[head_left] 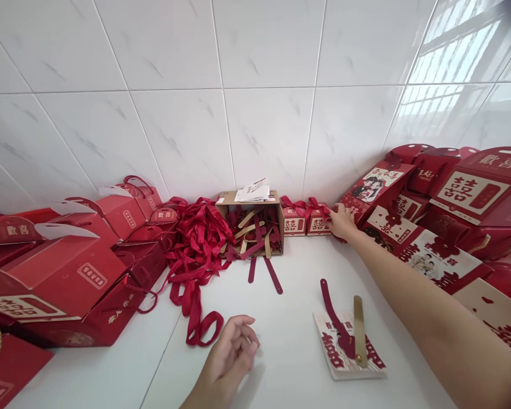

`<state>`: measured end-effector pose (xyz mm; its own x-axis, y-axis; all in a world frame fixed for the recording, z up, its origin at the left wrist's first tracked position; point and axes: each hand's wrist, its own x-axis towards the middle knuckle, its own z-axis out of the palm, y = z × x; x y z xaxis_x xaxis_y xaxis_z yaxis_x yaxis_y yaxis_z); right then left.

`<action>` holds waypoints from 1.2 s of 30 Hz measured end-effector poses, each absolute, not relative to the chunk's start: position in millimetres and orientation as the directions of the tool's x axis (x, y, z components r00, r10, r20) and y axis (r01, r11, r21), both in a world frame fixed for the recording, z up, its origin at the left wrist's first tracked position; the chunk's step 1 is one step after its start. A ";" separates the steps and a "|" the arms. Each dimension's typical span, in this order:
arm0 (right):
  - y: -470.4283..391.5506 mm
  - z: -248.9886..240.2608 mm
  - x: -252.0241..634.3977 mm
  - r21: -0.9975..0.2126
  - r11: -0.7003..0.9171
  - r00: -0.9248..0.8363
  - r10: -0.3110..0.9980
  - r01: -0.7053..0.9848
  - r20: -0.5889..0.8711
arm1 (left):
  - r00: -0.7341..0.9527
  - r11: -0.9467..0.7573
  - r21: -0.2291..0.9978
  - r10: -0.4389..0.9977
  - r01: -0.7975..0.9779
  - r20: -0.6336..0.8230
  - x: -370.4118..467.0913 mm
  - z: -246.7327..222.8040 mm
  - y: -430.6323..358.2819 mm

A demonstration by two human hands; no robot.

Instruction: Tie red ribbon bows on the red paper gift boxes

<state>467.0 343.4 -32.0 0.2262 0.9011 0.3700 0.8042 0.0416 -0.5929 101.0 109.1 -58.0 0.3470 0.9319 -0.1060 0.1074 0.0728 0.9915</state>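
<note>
Now | right grip [343, 222] outstretched at gift box [317, 226] | left grip [233, 357] half-curled

Bright, soft daylight; window glare streaks the glossy wall tiles [447, 96] at two o'clock. Shadows stay faint, the edges stretch, and the centre looks fairly sharp.

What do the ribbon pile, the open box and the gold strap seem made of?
Ribbon pile: probably satin fabric, given its soft sheen and limp loops.
Open box: matte cardboard, judging by the plain brown flap.
Gold strap: smooth, slightly shiny; perhaps faux leather or coated card, unclear which.
</note>
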 end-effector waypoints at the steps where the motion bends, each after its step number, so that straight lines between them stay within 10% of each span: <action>1: 339.9 -30.2 463.3 -0.579 0.031 0.238 0.893 0.815 0.383 | 0.353 0.068 0.992 0.930 0.107 -0.102 100.7 -58.8 110.1; 10: 230.7 25.7 430.9 -0.480 0.185 0.093 0.862 0.858 0.498 | 0.341 0.014 0.996 0.939 0.092 -0.044 104.2 -55.1 110.7; 15: 102.5 15.7 419.6 -0.515 0.330 -0.330 0.939 0.791 0.096 | 0.364 -0.110 0.982 0.930 0.151 0.049 106.2 -53.9 106.8; 19: 63.1 -31.2 406.0 -0.451 0.198 -0.261 0.962 0.870 -0.083 | 0.394 -0.174 0.971 0.914 0.166 0.096 106.5 -57.4 106.5; 30: 105.9 -70.0 310.6 -0.330 0.631 -0.606 0.773 0.702 0.189 | 0.136 -0.423 0.694 0.893 0.582 0.429 102.2 -57.0 97.9; 36: 161.8 -63.1 263.1 -0.419 0.435 -0.234 0.862 0.797 0.449 | -0.032 -0.258 0.550 0.887 0.794 0.461 65.4 -37.7 109.2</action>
